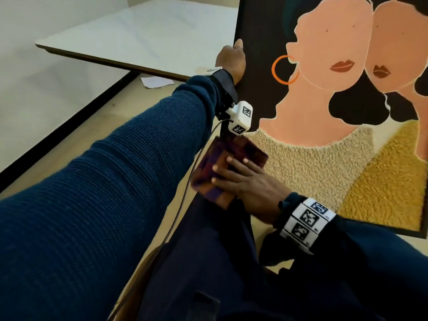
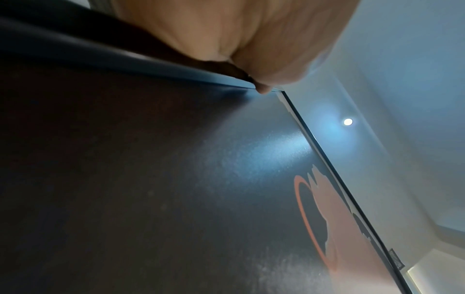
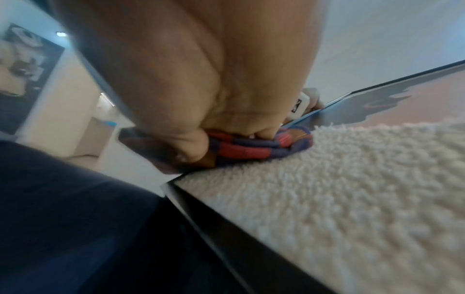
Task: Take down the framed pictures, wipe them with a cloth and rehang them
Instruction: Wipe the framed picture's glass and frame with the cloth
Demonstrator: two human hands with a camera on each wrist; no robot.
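cloth (image 1: 222,163) under right hand (image 1: 245,181), on picture (image 1: 324,112)

white table (image 1: 139,35) | beige floor (image 1: 76,137) | paper scrap (image 1: 156,81) | ceiling light (image 2: 348,121)

left hand (image 1: 232,60) grips framed picture (image 1: 324,107) edge | right hand (image 1: 250,181) presses cloth (image 1: 222,163)

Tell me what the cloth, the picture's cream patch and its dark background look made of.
Cloth: woven fabric, going by its check and soft folds. Cream patch: nubbly looped pile, seemingly tufted yarn. Dark background: smooth, slightly glossy, reflecting a lamp; painted board or glazing, unclear.
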